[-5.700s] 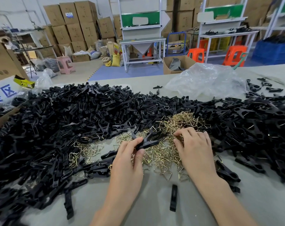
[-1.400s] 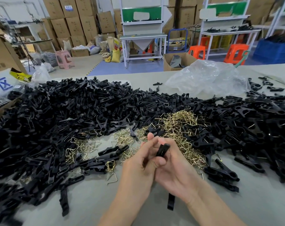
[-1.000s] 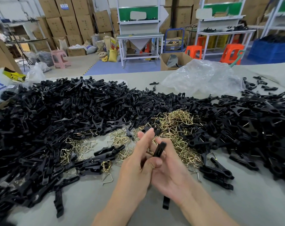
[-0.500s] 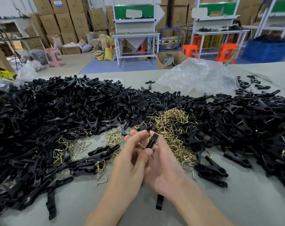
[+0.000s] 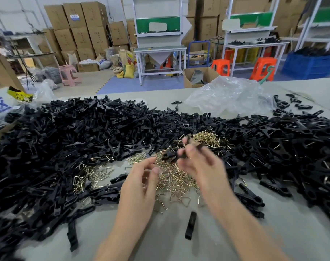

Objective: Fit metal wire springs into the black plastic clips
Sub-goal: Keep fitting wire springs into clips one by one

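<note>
Two bare forearms (image 5: pixel 122 234) are seen rising from the bottom of the frame, each ending in a bare hand. The left hand (image 5: pixel 139 183) is shown sharply, with short nails; the right hand (image 5: pixel 203 166) is blurred by motion.

The clips (image 5: pixel 85 138) are of black plastic, matt with a weak shine. The springs (image 5: pixel 175 181) are thin metal wire, brass-coloured and shiny. The table (image 5: pixel 273 232) has a grey, matt cover. The bag (image 5: pixel 228 95) is clear, glossy, wrinkled plastic film. The boxes (image 5: pixel 79 34) are brown cardboard.
</note>
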`<control>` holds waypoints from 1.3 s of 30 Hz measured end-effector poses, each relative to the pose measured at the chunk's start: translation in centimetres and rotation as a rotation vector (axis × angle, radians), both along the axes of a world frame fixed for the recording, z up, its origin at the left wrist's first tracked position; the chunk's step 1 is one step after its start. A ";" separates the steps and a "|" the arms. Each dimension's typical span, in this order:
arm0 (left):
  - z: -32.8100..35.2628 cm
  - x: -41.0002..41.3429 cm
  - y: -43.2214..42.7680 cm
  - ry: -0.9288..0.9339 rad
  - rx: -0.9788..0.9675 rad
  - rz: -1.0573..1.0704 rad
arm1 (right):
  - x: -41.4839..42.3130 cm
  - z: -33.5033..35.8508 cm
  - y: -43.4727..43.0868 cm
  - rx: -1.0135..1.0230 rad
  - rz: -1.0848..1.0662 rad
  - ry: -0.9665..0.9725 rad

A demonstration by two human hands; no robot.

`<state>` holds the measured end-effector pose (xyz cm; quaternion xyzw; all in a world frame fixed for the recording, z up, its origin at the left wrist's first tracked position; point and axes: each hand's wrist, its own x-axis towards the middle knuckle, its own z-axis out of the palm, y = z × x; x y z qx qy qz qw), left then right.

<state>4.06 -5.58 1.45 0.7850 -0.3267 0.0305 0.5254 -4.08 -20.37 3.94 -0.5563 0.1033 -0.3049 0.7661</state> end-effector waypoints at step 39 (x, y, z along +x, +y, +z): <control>-0.4 3.9 2.5 -0.204 0.209 0.086 | 0.5 -3.5 1.4 -1.018 -0.140 0.405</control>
